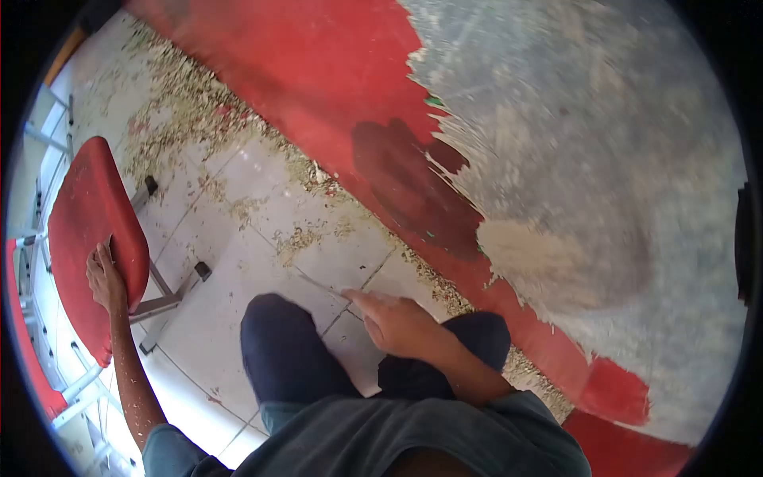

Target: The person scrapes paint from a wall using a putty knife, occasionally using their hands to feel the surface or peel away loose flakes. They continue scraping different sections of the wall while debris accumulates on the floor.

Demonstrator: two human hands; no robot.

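Basically, L hand pinches brown pc. w/ bunched fingers, against red seat.

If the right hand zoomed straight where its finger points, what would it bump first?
Probably the red chair. The right hand points across the tiles, and the way there looks free. Its height is hard to judge, so it might meet the seat or a leg.

The lone head-worn camera looked steeply down past the wearer's knees at the tiled floor.
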